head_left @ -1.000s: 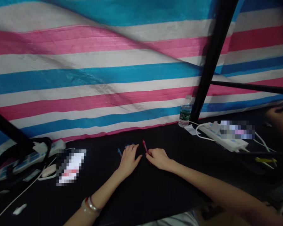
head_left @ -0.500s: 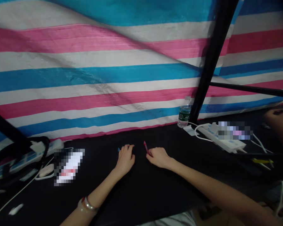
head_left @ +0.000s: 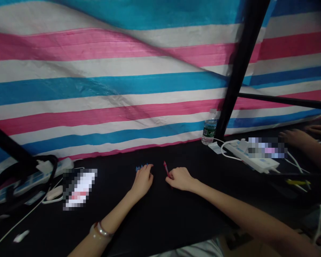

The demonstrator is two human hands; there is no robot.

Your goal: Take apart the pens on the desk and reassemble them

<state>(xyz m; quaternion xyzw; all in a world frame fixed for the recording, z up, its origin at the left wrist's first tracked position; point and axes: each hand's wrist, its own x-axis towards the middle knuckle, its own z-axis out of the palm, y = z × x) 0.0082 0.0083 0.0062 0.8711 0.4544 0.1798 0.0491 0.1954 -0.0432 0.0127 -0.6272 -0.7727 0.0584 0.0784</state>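
Observation:
My left hand [head_left: 143, 180] rests on the black table [head_left: 176, 214] with its fingers curled over several small blue pieces [head_left: 140, 167] that stick out past the fingertips. My right hand [head_left: 179, 178] lies just to its right, pinched around a thin red pen-like stick [head_left: 166, 169] that points up and away from me. A bracelet sits on my left wrist. The two hands are a short gap apart.
A water bottle [head_left: 210, 127] stands by a black pole [head_left: 239, 67] at the back. A white power strip [head_left: 253, 157] with cables lies at the right, near another person's hands [head_left: 296, 136]. Black cables and a second power strip [head_left: 29, 178] sit at the left. A striped tarp hangs behind.
My left hand's fingers, spread flat a second ago, have drawn together over the blue pieces. Another person's hands have come forward onto the table at the far right.

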